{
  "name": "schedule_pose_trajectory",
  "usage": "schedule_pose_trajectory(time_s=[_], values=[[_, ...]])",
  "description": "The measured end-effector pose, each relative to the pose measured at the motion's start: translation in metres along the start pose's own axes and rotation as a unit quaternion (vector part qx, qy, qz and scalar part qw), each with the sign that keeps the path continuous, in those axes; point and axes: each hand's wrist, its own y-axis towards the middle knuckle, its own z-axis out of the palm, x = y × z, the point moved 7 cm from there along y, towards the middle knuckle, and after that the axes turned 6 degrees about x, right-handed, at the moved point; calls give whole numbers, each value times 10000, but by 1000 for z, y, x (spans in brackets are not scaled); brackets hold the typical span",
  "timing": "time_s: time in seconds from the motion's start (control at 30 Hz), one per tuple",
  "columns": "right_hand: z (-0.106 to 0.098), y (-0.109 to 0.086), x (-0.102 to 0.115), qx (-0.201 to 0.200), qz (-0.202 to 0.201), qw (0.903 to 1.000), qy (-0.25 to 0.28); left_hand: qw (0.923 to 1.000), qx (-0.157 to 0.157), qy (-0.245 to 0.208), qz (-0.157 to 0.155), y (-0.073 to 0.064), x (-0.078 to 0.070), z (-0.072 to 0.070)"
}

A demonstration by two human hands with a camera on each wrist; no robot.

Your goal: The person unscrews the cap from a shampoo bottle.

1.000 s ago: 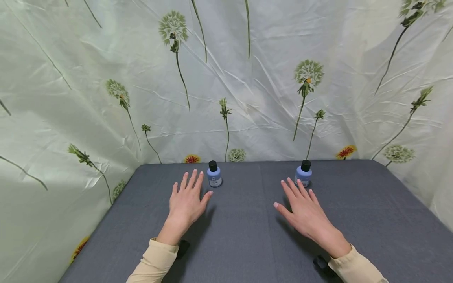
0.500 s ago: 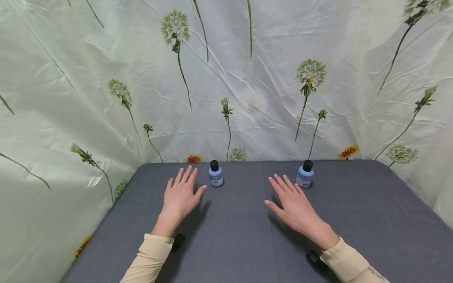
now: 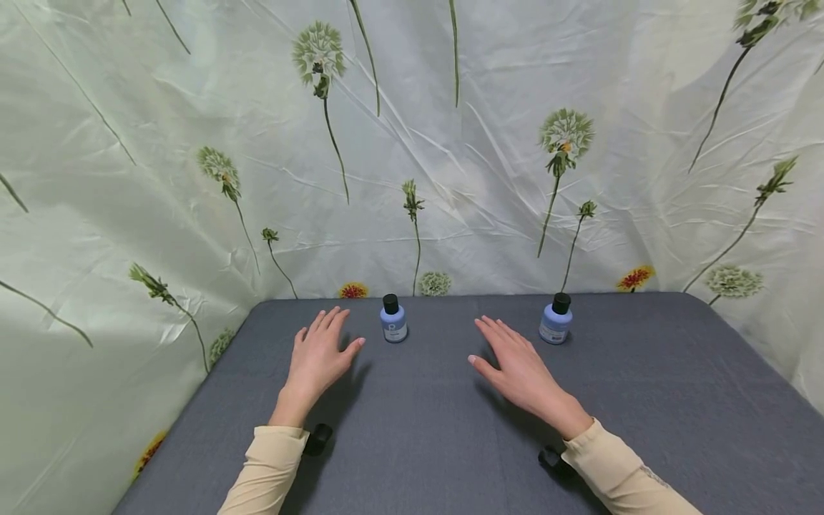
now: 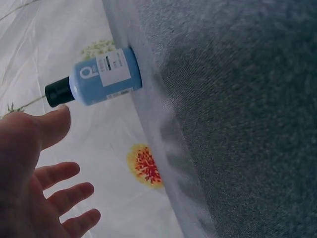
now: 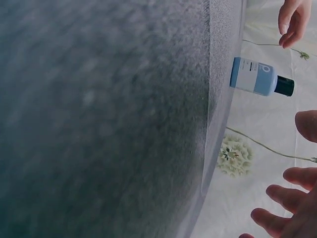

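Two small blue bottles with black caps and white labels stand upright near the far edge of the dark grey table. The left bottle point(image 3: 394, 325) is just right of my left hand point(image 3: 320, 361), whose fingers are spread loosely above the cloth, apart from it. In the left wrist view my left hand point(image 4: 29, 163) has thumb and fingers parted, the thumb tip lining up near the cap of the bottle point(image 4: 106, 77). My right hand point(image 3: 518, 368) hovers left of the right bottle point(image 3: 556, 323), palm down, fingers extended, holding nothing.
Grey cloth covers the table point(image 3: 425, 429), and its far edge lies just behind the bottles. A pale curtain point(image 3: 476, 179) printed with dandelions hangs behind and at the sides. Black wrist straps point(image 3: 317, 439) show under both beige sleeves point(image 3: 264, 472).
Both hands have drifted left; the left has drawn away from the left bottle and the right no longer overlaps the right bottle. The fingers have drawn closer together. Both bottles stay in place.
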Motion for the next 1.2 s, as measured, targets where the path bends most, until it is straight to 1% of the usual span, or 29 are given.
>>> schedule_pose_trajectory(time_s=[0.2, 0.37, 0.57, 0.7, 0.83, 0.93, 0.97, 1.13, 1.2], values=[[5, 12, 0, 64, 73, 9995, 308, 9991, -52, -387, 139, 4, 5, -1], [10, 19, -1, 142, 156, 9971, 725, 9971, 50, -747, 157, 9, 9, 0], [18, 28, -3, 327, 370, 9906, 1278, 9906, 194, -1352, 64, 16, 11, 1], [23, 33, -3, 417, 523, 9844, 1629, 9853, 310, -1683, 11, 21, 14, 5], [28, 39, -3, 417, 536, 9801, 1864, 9789, 341, -2015, 55, 26, 16, 8], [31, 44, -2, 393, 508, 9768, 2041, 9721, 355, -2315, 96, 30, 17, 10], [32, 46, -2, 388, 494, 9757, 2100, 9695, 367, -2423, 98, 31, 17, 11], [37, 53, -1, 391, 526, 9706, 2318, 9513, 382, -3058, -28, 36, 22, 17], [39, 56, -1, 395, 540, 9688, 2388, 9453, 386, -3238, -80, 38, 23, 19]])
